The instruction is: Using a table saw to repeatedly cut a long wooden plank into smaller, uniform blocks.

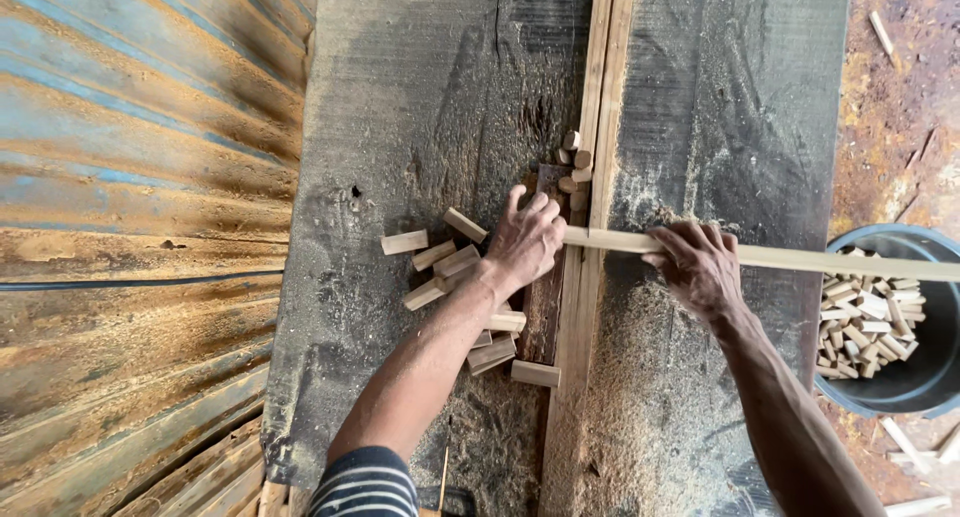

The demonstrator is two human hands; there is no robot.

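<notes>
We see both hands on a long thin wooden strip that lies crosswise over the dark, dusty tabletop. Our left hand rests palm down on the strip's left end, fingers spread and bent over it, just where it crosses the upright wooden rail that runs along the middle of the tabletop. Our right hand is curled over the strip further right, pressing it down (whether the fingers close fully beneath it we cannot tell). The strip's far end reaches out over a dark round bucket standing on the floor, partly filled with short wooden blocks. More cut blocks lie scattered on the tabletop just left of and under our left wrist, and a few small ones sit against the rail beyond the left hand. Sawdust covers the tabletop near the right forearm. Rusted corrugated metal sheet lies to the left.
</notes>
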